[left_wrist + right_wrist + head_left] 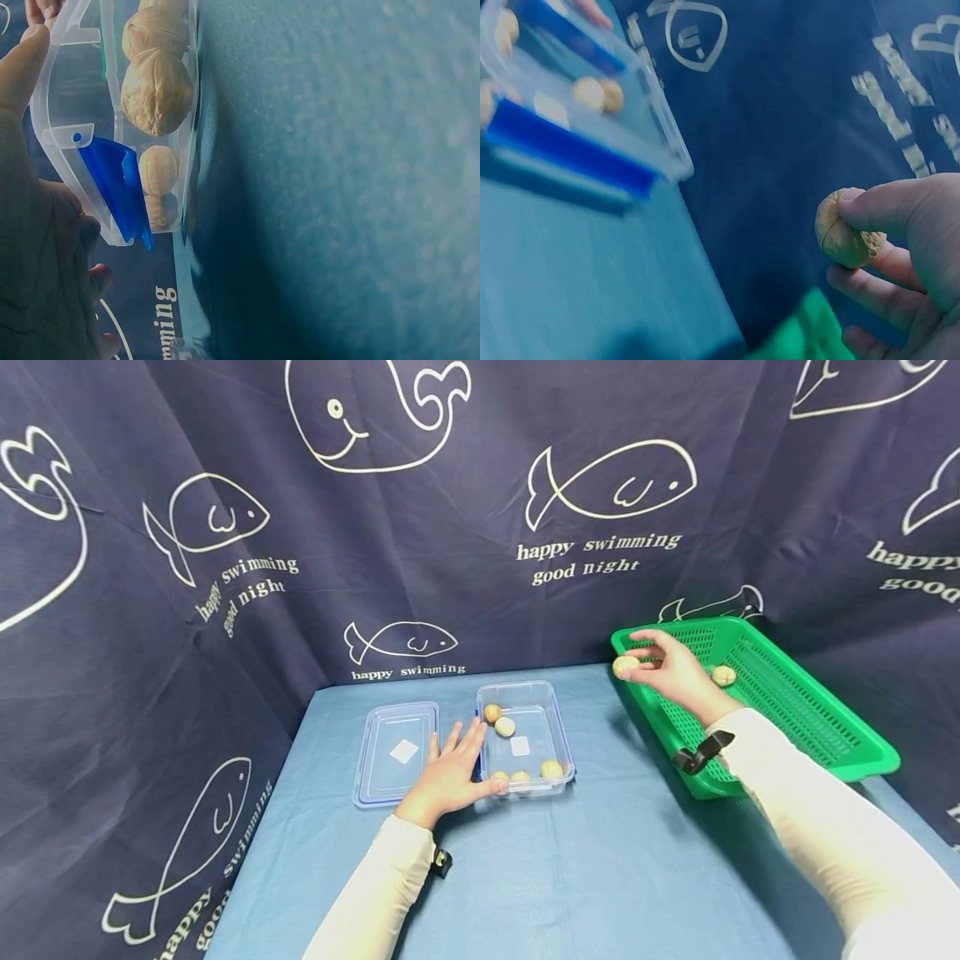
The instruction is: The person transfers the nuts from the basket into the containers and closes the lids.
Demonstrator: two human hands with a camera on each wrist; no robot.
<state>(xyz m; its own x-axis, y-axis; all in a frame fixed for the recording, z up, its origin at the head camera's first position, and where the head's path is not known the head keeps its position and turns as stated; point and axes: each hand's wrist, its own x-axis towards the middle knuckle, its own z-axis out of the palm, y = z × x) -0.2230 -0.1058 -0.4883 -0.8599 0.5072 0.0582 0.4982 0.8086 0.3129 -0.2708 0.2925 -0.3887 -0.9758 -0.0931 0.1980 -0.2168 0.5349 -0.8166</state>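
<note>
My right hand (pixel 663 670) pinches a walnut (pixel 625 666) between thumb and fingers, above the near-left corner of the green basket (pixel 825 735); the right wrist view shows the same walnut (pixel 841 234) under the thumb. One more walnut (pixel 723 675) lies in the basket. My left hand (pixel 450 772) rests flat on the table with straight fingers against the left wall of the clear plastic box (pixel 558 731), thumb at its front corner. Several walnuts (pixel 505 726) lie in the box; the left wrist view shows them (pixel 155 91) through the clear wall.
The box's clear lid (pixel 382 760) with a blue rim lies flat left of my left hand. A blue cloth covers the table (pixel 600 877). A dark curtain with fish prints (pixel 465 510) closes in the back and sides.
</note>
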